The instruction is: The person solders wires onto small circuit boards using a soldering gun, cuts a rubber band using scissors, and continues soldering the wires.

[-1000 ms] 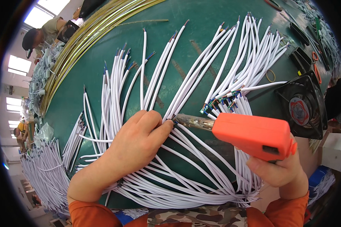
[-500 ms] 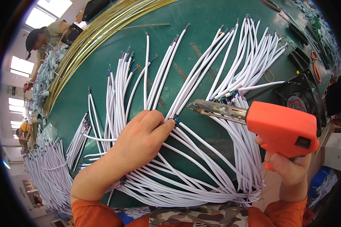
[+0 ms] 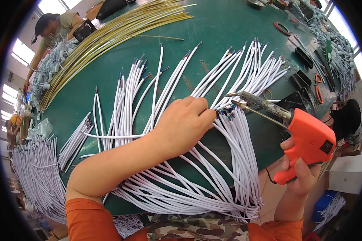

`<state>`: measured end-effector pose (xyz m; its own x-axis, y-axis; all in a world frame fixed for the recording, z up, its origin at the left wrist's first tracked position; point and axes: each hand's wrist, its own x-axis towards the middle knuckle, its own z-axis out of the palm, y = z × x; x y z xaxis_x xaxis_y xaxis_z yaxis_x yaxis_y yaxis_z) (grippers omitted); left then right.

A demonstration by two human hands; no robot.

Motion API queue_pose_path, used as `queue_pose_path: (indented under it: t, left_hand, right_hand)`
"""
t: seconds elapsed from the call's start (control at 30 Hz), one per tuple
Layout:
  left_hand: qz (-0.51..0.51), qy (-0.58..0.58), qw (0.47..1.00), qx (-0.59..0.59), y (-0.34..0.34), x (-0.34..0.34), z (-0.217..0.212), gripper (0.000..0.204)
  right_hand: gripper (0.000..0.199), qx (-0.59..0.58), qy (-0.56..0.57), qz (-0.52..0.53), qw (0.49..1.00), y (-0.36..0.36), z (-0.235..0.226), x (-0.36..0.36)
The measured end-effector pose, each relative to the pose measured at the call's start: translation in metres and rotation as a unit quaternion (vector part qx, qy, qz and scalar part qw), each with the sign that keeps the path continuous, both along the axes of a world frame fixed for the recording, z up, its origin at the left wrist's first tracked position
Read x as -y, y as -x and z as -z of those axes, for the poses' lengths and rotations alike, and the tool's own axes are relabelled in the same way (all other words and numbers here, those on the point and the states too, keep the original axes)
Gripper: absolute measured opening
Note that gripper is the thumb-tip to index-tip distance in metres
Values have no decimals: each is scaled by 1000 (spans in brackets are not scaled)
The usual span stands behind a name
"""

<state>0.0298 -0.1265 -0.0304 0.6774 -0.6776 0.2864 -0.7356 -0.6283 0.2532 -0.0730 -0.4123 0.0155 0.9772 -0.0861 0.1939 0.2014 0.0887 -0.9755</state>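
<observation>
My left hand [image 3: 185, 126] reaches across white cables, its thumb and fingertips pinched on a white cable beside the stripped wire ends [image 3: 228, 114] of a bundle. Exactly what sits between the fingertips is partly hidden. In my right hand [image 3: 303, 176] is a red soldering gun [image 3: 313, 136], its two metal prongs pointing left above the wire ends, apart from my left fingers. The near cable bundle [image 3: 243, 156] curves down toward the table's front edge. Farther back, more white cables [image 3: 249, 74] fan out with coloured wire tips.
Long yellowish rods [image 3: 108, 38] lie along the back left. A dense stack of white cables [image 3: 38, 176] fills the left edge. A black fan-like device [image 3: 295, 102] and orange-handled scissors [image 3: 318, 88] lie at the right. Another person [image 3: 54, 32] works at the far left.
My left hand has moved right, from the middle cables to the wire ends of the right bundle. The soldering gun has tilted, its tip now higher and farther right. The view has shifted slightly.
</observation>
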Motion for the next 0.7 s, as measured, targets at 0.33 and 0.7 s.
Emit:
queue_pose_path:
  t: [0.33, 0.7]
  left_hand:
    - [40, -11, 996, 75, -2, 0, 0, 18]
    - [43, 0, 999, 33, 13, -41, 0, 13]
  right_hand:
    - [58, 12, -21, -21, 999, 5, 1, 4]
    - [56, 20, -8, 4, 1000, 15, -2, 9]
